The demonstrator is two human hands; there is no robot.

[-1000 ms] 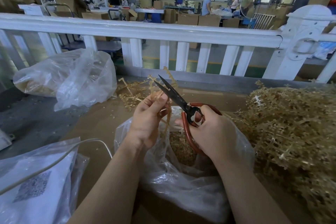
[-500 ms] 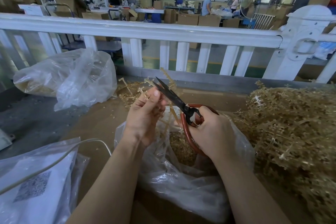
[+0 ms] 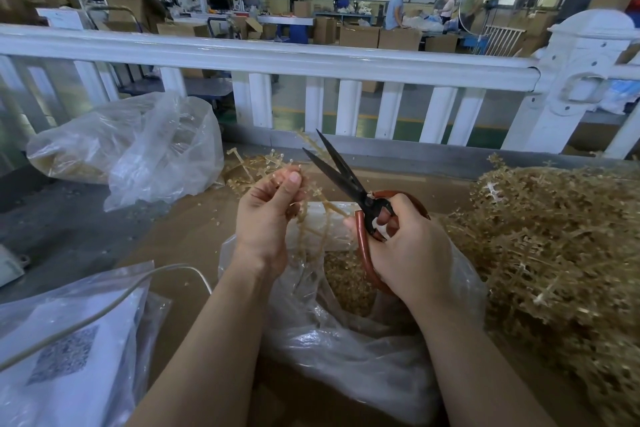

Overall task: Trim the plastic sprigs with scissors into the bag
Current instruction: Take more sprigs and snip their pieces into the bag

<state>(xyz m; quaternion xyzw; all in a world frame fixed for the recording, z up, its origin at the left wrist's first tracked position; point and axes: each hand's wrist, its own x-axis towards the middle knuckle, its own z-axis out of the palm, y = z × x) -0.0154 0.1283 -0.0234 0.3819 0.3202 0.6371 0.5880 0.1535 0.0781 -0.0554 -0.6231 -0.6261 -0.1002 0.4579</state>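
Up close, a brown cardboard-covered table (image 3: 180, 236) fills the near ground; the left hand (image 3: 266, 218) pinches a tan plastic sprig (image 3: 311, 215) between thumb and fingers, and the right hand (image 3: 408, 246) grips the red handles of the scissors (image 3: 346, 177), their dark blades parted and pointing far-left just beside the sprig; both hang over an open clear bag (image 3: 346, 340) holding trimmed bits. A heap of sprigs (image 3: 554, 253) lies at the right; another clear bag (image 3: 138, 146) sits far left (partly filled); beyond, a white railing (image 3: 311, 59), then a factory hall with cardboard boxes (image 3: 381, 36) and distant workers (image 3: 396, 10).
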